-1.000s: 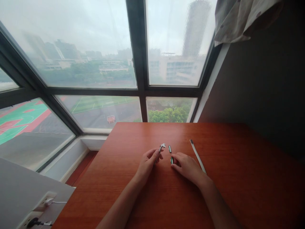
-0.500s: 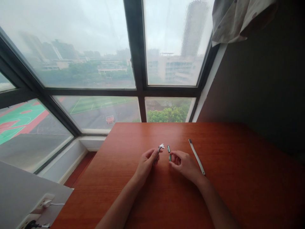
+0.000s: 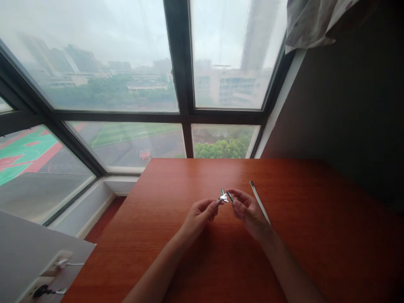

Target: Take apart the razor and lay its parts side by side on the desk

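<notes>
My left hand is closed round a razor handle, and its silver head sticks out past the fingertips to the right. Between the thumb and fingers of my right hand is a small dark razor cartridge, tilted and close beside the silver head. Whether the two touch I cannot tell. A second razor cartridge lies on the table just behind the handle's head, partly hidden by it. Both hands are above the table's middle.
A toothbrush with a pale handle and dark bristles lies right of my right hand, its lower end hidden by the wrist. The brown wooden table reaches to the window frame. Plugs sit in wall sockets at lower left.
My right hand has lifted its cartridge off the table and turned it. My left hand has moved right with the razor handle, so the head and cartridge are now close together.
</notes>
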The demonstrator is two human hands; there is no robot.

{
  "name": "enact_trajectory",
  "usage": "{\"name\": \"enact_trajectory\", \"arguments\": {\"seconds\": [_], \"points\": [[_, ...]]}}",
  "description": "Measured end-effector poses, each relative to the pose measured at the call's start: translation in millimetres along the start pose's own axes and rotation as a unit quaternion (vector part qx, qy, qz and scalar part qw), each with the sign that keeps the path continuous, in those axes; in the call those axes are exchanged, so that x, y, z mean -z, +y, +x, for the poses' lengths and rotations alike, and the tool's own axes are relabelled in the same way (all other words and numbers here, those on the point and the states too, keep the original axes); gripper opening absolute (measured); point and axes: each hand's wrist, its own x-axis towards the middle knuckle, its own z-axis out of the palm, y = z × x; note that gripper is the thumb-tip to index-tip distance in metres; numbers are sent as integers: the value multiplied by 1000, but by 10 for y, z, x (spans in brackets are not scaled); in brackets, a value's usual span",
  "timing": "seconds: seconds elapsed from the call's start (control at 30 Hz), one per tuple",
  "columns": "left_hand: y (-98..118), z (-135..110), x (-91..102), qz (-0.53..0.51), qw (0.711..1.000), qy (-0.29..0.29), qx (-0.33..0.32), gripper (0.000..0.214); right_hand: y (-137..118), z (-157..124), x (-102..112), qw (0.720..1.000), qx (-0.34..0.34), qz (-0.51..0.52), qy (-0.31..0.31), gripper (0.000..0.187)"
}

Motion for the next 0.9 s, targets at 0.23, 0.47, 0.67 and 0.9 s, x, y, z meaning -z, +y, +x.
{"name": "enact_trajectory", "arguments": {"seconds": [0.23, 0.47, 0.67, 0.9], "points": [[6, -17, -15, 11, 1000, -13, -11, 34, -30, -15, -16, 1000, 5, 9, -25, 38], [0, -16, -18, 14, 1000, -16, -18, 35, -29, -20, -14, 1000, 4, 2, -18, 38], [-13, -15, -20, 17, 1000, -8, -23, 33, -16, -15, -3, 1000, 18, -3, -19, 37], [8, -15, -22, 28, 999, -10, -27, 36, -12, -11, -6, 1000, 16, -16, -9, 41]]}}
